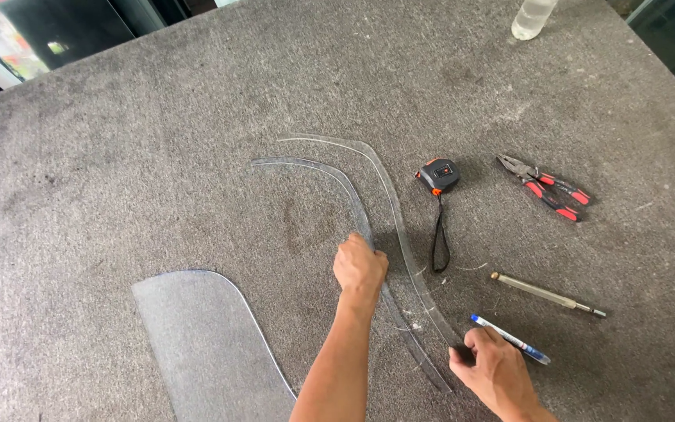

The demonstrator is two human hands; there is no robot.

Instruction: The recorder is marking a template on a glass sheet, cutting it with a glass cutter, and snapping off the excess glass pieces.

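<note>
Left hand (359, 267): fingers curled, pressed on the inner glass strip (330, 176).
Right hand (495, 366): pinched the outer glass strip (384, 180), beside the pen (509, 339).

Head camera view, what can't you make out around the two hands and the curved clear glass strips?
- Inner curved glass strip: part hidden under left hand.
- Outer curved glass strip: lower end hidden by right hand.
- Clear plastic bottle: top cut off by frame edge.
- Curved glass sheet: cut off at bottom edge.

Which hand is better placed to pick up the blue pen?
The right hand. It rests right beside the blue pen, its fingers nearly touching it. The left hand is farther off, pressing on the inner curved glass strip.
</note>
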